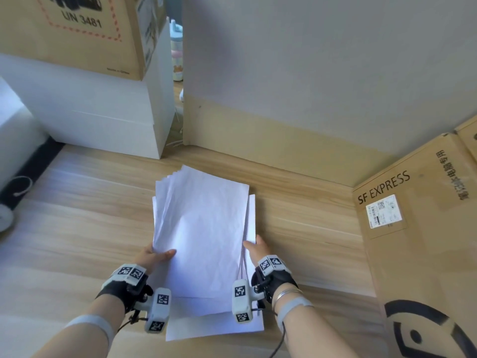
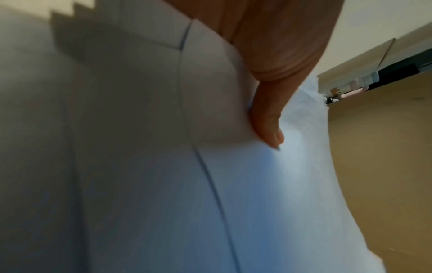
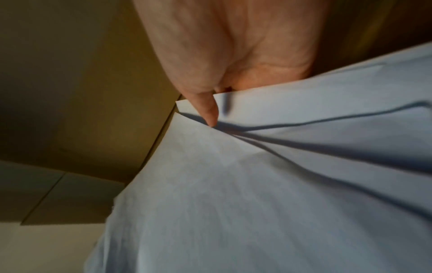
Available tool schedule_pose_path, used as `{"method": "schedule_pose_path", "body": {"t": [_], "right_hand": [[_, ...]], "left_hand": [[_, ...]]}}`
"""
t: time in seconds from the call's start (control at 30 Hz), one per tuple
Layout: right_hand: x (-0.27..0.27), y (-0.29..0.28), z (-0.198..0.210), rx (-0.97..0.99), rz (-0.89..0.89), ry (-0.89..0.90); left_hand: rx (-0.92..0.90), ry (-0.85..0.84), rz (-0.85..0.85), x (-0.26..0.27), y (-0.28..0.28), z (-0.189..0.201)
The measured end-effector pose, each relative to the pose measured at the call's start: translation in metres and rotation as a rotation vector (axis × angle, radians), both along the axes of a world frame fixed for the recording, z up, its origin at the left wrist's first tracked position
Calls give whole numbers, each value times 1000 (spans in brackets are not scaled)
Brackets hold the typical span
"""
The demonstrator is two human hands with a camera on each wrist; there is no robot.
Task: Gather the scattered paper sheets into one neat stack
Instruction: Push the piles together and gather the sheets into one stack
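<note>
A loose pile of several white paper sheets (image 1: 204, 228) lies on the wooden floor (image 1: 77, 228), its edges fanned out at the far left corner and along the right side. My left hand (image 1: 157, 254) grips the pile's left edge, thumb on top and fingers hidden underneath. My right hand (image 1: 254, 248) holds the right edge the same way, with the thumb on the sheets. In the left wrist view the thumb (image 2: 268, 125) presses into the paper (image 2: 233, 203). In the right wrist view the thumb (image 3: 208, 110) lies across overlapping sheets (image 3: 280, 184).
A white box (image 1: 90, 112) with a cardboard carton (image 1: 77, 34) on top stands at the back left. A grey wall (image 1: 322, 73) with a beige skirting runs behind. An SF Express carton (image 1: 413, 241) stands close on the right. A dark mat (image 1: 28, 174) lies at the left.
</note>
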State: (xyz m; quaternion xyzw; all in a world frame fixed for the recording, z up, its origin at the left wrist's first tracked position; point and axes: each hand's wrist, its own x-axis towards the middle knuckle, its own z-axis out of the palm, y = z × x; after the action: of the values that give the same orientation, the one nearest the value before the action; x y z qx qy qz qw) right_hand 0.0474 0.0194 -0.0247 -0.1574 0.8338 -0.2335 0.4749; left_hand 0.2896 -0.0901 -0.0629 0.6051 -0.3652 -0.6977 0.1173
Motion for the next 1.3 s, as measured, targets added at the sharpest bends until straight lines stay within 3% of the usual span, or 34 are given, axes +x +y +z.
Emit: {"method": "schedule_pose_path", "body": {"t": [0.37,0.7,0.9,1.03,1.3], "right_hand": [[-33,36,-10,37,-152,130],[-28,25,-9,61,-118,108],[-32,26,-3,-49,-136,120],[-26,19,4,-145,-165,-16],[-32,34,-10,-11,-134,47]], "left_hand": [[-172,43,39,0,-14,17],[-38,73,-191,-44,9,16],[-3,25,-146,-40,5,11],[10,34,-126,-37,2,5],[39,32,-44,-29,1,4]]}}
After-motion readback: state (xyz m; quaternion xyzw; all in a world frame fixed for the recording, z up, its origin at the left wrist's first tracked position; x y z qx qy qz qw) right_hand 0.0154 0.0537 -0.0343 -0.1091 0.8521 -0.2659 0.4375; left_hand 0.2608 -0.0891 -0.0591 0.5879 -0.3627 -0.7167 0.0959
